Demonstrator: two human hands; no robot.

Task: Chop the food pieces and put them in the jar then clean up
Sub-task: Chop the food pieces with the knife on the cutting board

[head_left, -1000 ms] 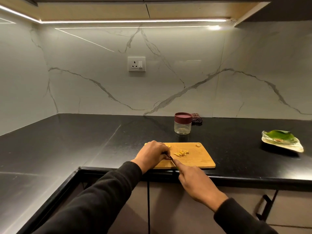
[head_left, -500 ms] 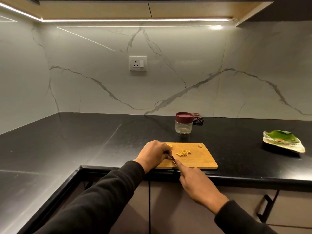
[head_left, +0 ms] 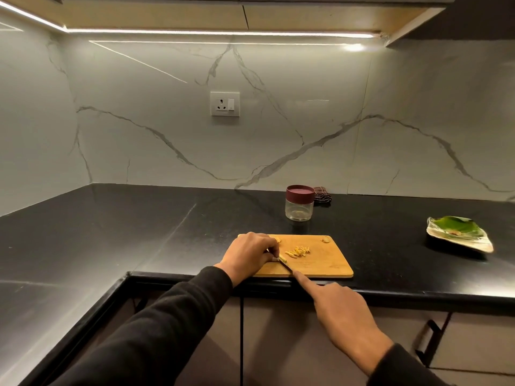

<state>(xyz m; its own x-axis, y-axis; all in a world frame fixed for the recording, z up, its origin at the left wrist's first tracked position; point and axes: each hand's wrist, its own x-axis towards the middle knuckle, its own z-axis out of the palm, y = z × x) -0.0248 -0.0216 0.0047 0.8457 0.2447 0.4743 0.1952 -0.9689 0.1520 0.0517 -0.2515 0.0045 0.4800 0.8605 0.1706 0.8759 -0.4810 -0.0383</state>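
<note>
Jar [head_left: 299,203] stands behind the cutting board [head_left: 320,260] (cloth [head_left: 322,194] just behind it, seemingly touching); dish [head_left: 459,234] well right.

Left hand [head_left: 249,253] curled, pinching; right hand [head_left: 338,310] gripping, forefinger extended.

Before us a black stone countertop [head_left: 111,232] turns the corner beneath a white marble-look backsplash [head_left: 306,129] with grey veins, lit by an LED strip [head_left: 217,32] under the upper cabinets. We see a white wall socket [head_left: 225,104] on the backsplash and a dark checked cloth [head_left: 322,194] bunched where the wall meets the counter. Well to the right a leaf-shaped dish [head_left: 459,234] with a green centre sits on the counter, above a cabinet door with a black handle [head_left: 430,341].
</note>
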